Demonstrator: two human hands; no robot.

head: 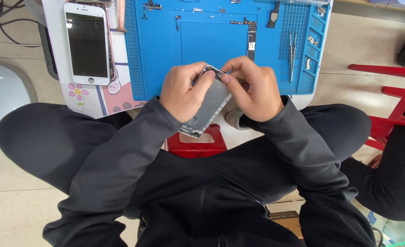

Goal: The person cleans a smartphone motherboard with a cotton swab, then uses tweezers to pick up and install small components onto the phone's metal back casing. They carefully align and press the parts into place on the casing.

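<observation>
My left hand (pixel 184 93) grips a silver phone rear housing (pixel 209 107) along its left side, thumb on the top corner. My right hand (pixel 252 89) pinches that same top end, fingertips curled over a small dark part at the corner. The housing tilts diagonally over my lap, its lower end above a red stool (pixel 193 146). Both dark sleeves reach in from below.
A blue repair mat (pixel 166 41) lies ahead with a long circuit board (pixel 251 39), tweezers (pixel 292 48) and several small parts. A white phone screen (pixel 87 43) rests on a patterned low table at left. A red chair (pixel 394 110) and another person's dark leg are at right.
</observation>
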